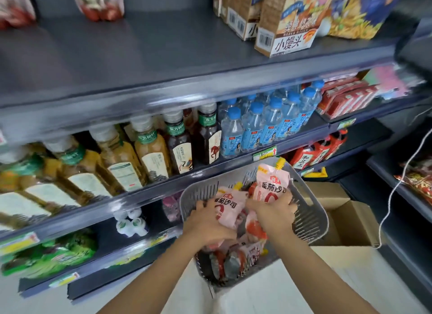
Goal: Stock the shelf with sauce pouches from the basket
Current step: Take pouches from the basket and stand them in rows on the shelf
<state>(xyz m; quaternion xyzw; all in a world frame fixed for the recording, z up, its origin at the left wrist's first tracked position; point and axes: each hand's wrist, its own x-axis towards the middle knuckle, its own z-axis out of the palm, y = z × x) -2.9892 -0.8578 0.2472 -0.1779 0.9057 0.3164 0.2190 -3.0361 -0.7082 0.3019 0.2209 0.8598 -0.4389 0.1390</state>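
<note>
**Pickup stage: both hands in the basket, a pouch in each**

Landmark: the grey slotted basket (311,210), low and right of centre, in front of the shelving.

- Step in hand, as I judge it: picking stock out of the basket. Nothing is on its way to a shelf yet.
- Left hand (205,222) is inside the basket on its left side, fingers curled over the lower edge of a pink tomato-sauce pouch (230,202) that lies tilted on the heap. Closed around it, though how firm the hold is I cannot tell.
- Right hand (273,214) is inside the basket toward its far right, wrapped around the base of a second pouch (271,185). This one stands nearly upright, its yellow spout poking above the far rim. Fingers closed on it; looks like a real hold.
- More sauce pouches (233,257) fill the near half of the basket, below both wrists, some lying face down.
- Above and left of the basket: a shelf of tea bottles (149,154) and water bottles (264,126), fully packed. Higher up, the top shelf (121,56) has a wide bare stretch, with two pink pouches at its back that look similar, too blurred to confirm.
- Next move calls for: lifting both pouches clear of the rim without snagging the spouts, then carrying them up and left to that bare stretch, set upright, labels forward.
- A cardboard box (343,222) sits just right of the basket.
</note>
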